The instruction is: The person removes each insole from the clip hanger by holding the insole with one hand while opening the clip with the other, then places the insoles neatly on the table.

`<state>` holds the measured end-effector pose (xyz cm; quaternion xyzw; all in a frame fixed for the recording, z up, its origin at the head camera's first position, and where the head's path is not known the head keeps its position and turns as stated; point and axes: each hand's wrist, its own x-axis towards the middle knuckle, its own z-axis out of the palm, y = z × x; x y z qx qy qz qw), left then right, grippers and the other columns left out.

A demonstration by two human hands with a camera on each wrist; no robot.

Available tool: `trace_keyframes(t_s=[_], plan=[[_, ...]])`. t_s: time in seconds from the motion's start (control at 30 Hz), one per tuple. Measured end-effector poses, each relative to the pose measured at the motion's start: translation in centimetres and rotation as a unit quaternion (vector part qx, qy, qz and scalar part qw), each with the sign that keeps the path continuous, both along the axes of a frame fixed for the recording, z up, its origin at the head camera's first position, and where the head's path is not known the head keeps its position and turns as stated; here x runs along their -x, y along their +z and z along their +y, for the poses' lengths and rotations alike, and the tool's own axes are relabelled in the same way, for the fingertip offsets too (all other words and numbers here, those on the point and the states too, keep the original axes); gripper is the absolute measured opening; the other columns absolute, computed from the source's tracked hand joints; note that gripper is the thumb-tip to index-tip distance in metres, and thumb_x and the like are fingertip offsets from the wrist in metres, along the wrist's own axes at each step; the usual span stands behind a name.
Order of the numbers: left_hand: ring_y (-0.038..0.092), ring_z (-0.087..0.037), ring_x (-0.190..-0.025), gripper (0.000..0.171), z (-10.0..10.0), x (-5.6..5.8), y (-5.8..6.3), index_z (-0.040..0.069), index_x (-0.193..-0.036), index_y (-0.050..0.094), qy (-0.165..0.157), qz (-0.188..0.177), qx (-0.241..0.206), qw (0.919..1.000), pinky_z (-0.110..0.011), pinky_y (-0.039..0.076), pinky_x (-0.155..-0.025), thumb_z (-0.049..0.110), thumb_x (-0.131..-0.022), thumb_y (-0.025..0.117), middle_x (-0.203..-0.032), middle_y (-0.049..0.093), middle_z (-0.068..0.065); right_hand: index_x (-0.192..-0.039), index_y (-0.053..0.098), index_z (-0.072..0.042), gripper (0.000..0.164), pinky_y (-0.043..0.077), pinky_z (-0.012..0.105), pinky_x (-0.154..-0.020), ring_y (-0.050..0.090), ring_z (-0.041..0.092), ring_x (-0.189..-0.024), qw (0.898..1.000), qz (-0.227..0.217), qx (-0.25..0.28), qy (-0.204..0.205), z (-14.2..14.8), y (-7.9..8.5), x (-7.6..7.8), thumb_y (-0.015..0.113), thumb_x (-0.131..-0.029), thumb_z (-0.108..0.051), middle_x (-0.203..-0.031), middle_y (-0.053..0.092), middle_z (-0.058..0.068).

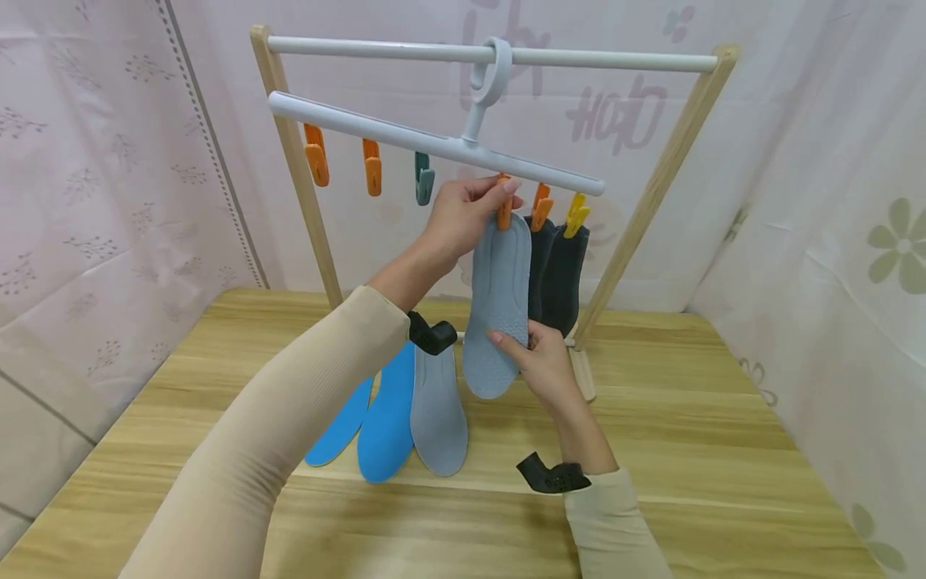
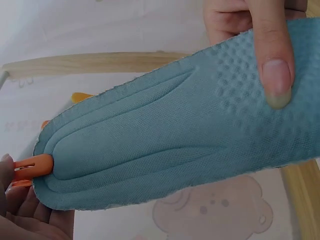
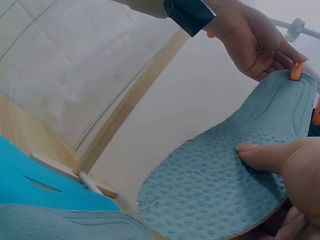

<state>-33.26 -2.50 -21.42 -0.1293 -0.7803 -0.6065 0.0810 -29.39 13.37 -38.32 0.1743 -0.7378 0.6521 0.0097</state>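
Note:
A grey insole (image 1: 497, 297) hangs upright below the white hanger (image 1: 369, 129), its narrow end up. At that end, an orange clothespin (image 1: 504, 207) overlaps the insole's edge. My left hand (image 1: 463, 213) pinches this clothespin between thumb and fingers, as the left wrist view shows close up. Lower down, my right hand (image 1: 546, 362) grips the wide, dimpled part of the insole (image 3: 210, 185), thumb on the front face and fingers behind. Just right of it, two dark insoles (image 1: 566, 273) hang from an orange clothespin (image 1: 541, 211) and a yellow clothespin (image 1: 576, 215).
Left along the hanger are two orange clothespins (image 1: 372, 169) and a dark green clothespin (image 1: 424, 178). The hanger hooks over a white rod (image 1: 615, 59) between wooden posts (image 1: 658, 185). On the wooden table (image 1: 694, 450) lie two blue insoles (image 1: 387, 426) and another grey insole (image 1: 440, 418).

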Motion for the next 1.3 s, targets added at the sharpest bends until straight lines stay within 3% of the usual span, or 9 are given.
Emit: trace_keyframes(t_s=[0.4,0.63,0.77,0.97,1.3], plan=[[0.075,-0.017,-0.102,0.036,0.5,0.3,0.1,0.006,-0.126,0.072,0.007,0.007,-0.059,0.9982,-0.026,0.057,-0.098,0.03,-0.099,0.065,-0.108,0.077,-0.014,-0.128,0.064,0.003,0.042,0.06,0.026,-0.085,0.073,0.012,-0.101,0.999,-0.011,-0.03,0.032,1.0,0.0,0.0,0.069,-0.098,-0.025,-0.121,0.072,0.022],[0.075,-0.018,-0.101,0.037,0.6,0.4,0.6,0.005,-0.126,0.071,-0.001,0.008,-0.064,0.9979,-0.025,0.059,-0.093,0.029,-0.099,0.065,-0.108,0.077,-0.013,-0.12,0.067,0.004,0.032,0.06,0.027,-0.081,0.072,0.009,-0.09,0.996,-0.002,-0.049,0.069,1.9,0.3,0.2,0.068,-0.098,-0.02,-0.109,0.074,0.021],[0.074,-0.02,-0.101,0.035,0.3,0.3,0.7,0.005,-0.125,0.072,0.009,0.003,-0.069,0.9975,-0.028,0.062,-0.088,0.028,-0.1,0.065,-0.107,0.076,-0.012,-0.119,0.067,0.003,0.032,0.06,0.028,-0.08,0.072,0.011,-0.089,0.991,-0.006,-0.086,0.102,2.2,0.1,0.5,0.069,-0.098,-0.02,-0.107,0.075,0.018],[0.073,-0.022,-0.106,0.034,0.1,0.2,0.5,0.005,-0.124,0.072,0.0,0.0,-0.075,0.9972,-0.029,0.062,-0.087,0.028,-0.1,0.064,-0.107,0.076,-0.014,-0.131,0.062,0.001,0.042,0.061,0.033,-0.082,0.073,0.017,-0.094,0.98,-0.032,-0.14,0.136,2.1,-0.4,0.5,0.072,-0.095,-0.018,-0.115,0.073,0.019],[0.074,-0.018,-0.098,0.033,0.3,-0.1,0.0,0.004,-0.12,0.073,0.001,0.006,-0.066,0.9978,-0.029,0.062,-0.086,0.028,-0.1,0.064,-0.104,0.076,-0.013,-0.129,0.062,0.007,0.039,0.057,0.03,-0.085,0.07,0.019,-0.095,0.964,-0.059,-0.209,0.154,1.7,-2.9,0.9,0.068,-0.095,-0.011,-0.115,0.073,0.02]])
